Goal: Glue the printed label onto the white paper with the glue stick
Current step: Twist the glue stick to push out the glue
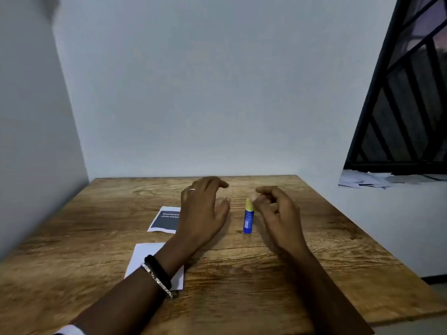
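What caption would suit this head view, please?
Right hand at the upright blue-and-yellow glue stick; left hand hovers nearby.

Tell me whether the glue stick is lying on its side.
No: the glue stick stands upright on the table, with its yellow cap at the top.

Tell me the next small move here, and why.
Probably pinch the glue stick with the right hand and lift it. It stands upright and capped, the right fingers sit right at its yellow cap, though contact is unclear, and the label and paper lie apart, not yet glued.
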